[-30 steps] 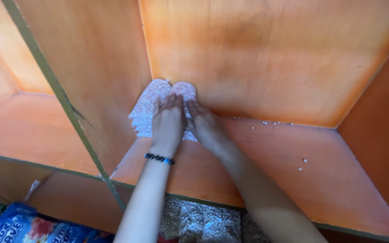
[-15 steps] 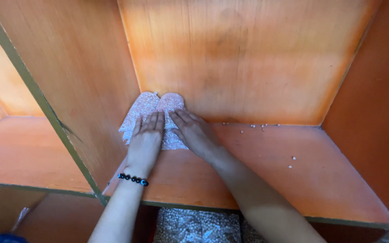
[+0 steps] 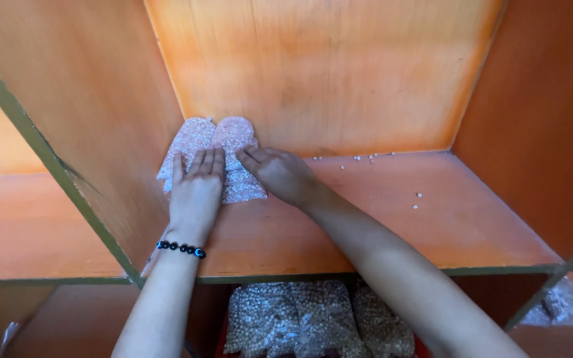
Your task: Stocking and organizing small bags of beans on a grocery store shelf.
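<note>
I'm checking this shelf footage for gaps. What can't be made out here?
Head view only:
- The bags of pale beads: their near ends are covered by the left hand and right hand.
- Loose beads: too small to tell apart.
- Lower bags: cut off by the bottom edge.

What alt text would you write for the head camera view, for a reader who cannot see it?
Two bare hands press small clear bags of pale pink beads into the back left corner of an orange wooden shelf compartment. The left hand, above a black bead bracelet, lies flat on them; the right hand touches them. Loose beads dot the shelf; more bead bags lie below.
</note>
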